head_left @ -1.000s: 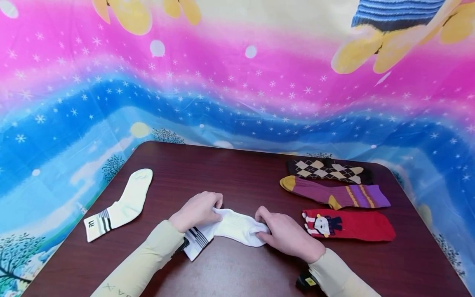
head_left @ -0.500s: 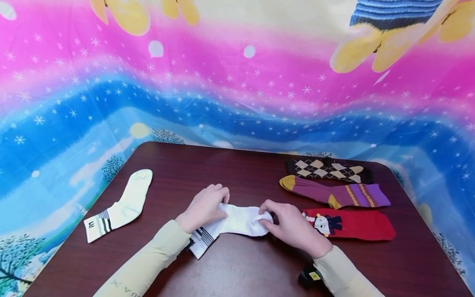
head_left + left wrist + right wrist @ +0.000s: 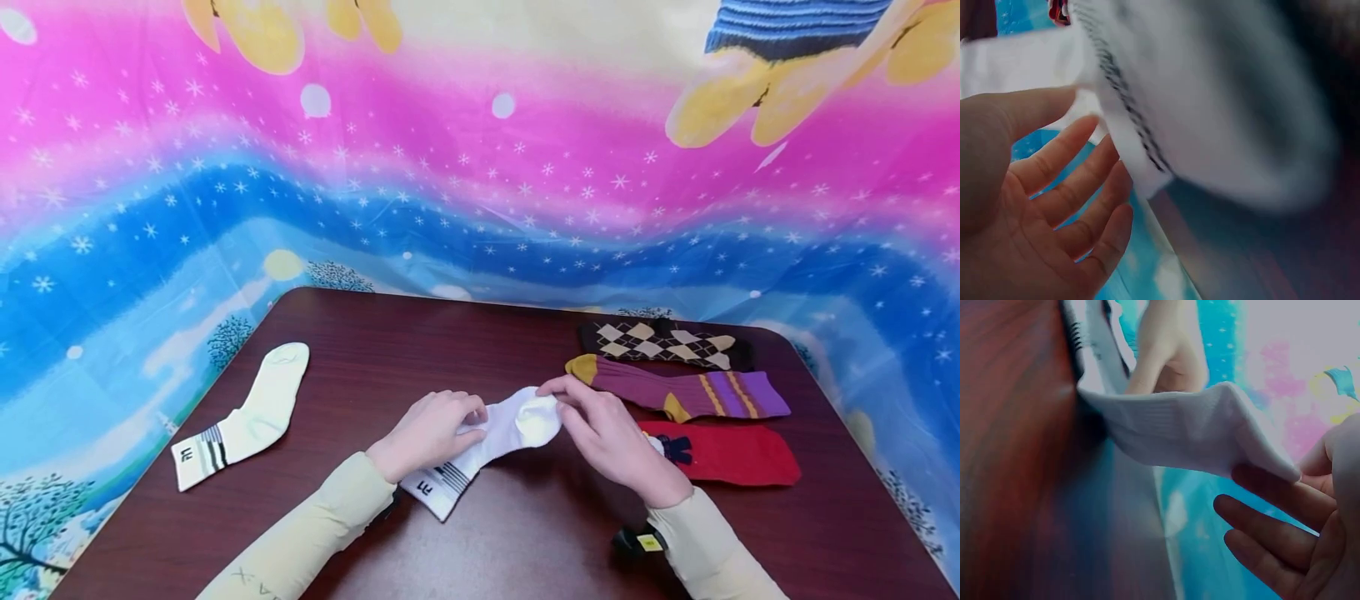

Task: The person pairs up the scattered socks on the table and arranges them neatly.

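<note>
A white sock (image 3: 501, 435) with dark stripes and a small logo on its cuff stretches between both hands in the head view. My left hand (image 3: 435, 429) pinches its upper edge near the middle, thumb against index finger. At the toe end, my right hand (image 3: 611, 437) pinches the tip between thumb and fingers. In the right wrist view the sock (image 3: 1172, 428) is lifted off the table, and the other fingers (image 3: 1266, 528) spread beneath it. The left wrist view has the striped cuff blurred and close beside the left hand (image 3: 1047, 181). A similar white sock (image 3: 258, 408) lies flat at the left.
On the right of the brown table (image 3: 360, 350) lie an argyle sock (image 3: 660, 343), a purple sock with yellow heel and toe (image 3: 637, 385), and a red sock (image 3: 742, 454) partly behind the right hand. A printed cloth (image 3: 480, 208) hangs behind.
Both hands have shifted right with the white sock. Its toe end has swung away toward the table's far side, and the logo on the cuff now shows.
</note>
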Available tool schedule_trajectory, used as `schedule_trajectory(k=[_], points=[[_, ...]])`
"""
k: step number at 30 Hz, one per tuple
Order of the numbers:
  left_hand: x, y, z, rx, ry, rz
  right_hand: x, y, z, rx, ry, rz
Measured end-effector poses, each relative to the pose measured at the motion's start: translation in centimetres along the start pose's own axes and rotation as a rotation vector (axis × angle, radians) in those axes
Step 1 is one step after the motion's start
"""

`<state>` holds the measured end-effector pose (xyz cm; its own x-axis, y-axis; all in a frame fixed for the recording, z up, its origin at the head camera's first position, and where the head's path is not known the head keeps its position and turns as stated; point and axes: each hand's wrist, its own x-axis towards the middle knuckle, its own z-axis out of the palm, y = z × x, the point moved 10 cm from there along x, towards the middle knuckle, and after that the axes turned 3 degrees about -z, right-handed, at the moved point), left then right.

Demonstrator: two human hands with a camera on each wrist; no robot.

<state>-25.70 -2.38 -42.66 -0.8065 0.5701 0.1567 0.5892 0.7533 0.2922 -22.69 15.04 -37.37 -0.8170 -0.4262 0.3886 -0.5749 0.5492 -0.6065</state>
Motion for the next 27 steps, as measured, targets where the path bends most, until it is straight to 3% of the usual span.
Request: schedule_trajectory(k=[5, 12, 17, 22, 27], points=[[0.0, 0.4, 0.4, -0.031, -0.031, -0.012, 0.2, -0.2, -0.9, 0.012, 0.001, -0.002], [0.2, 1.4, 1.2, -0.042, -0.055, 0.005, 0.4, -0.9, -3.1, -0.006, 0.148, -0.033], [0.4, 2.6, 2.1, 0.028, -0.060, 0.093, 1.0, -1.9, -4.6, -0.005, 0.230, -0.074], [0.4, 4.1, 2.2, 0.116, -0.025, 0.205, 1.5, -3.2, -6.2, -0.056, 0.303, -0.139], [0.7, 4.8, 1.1, 0.057, 0.024, 0.242, 1.7, -3.8, -7.1, -0.036, 0.324, -0.151]])
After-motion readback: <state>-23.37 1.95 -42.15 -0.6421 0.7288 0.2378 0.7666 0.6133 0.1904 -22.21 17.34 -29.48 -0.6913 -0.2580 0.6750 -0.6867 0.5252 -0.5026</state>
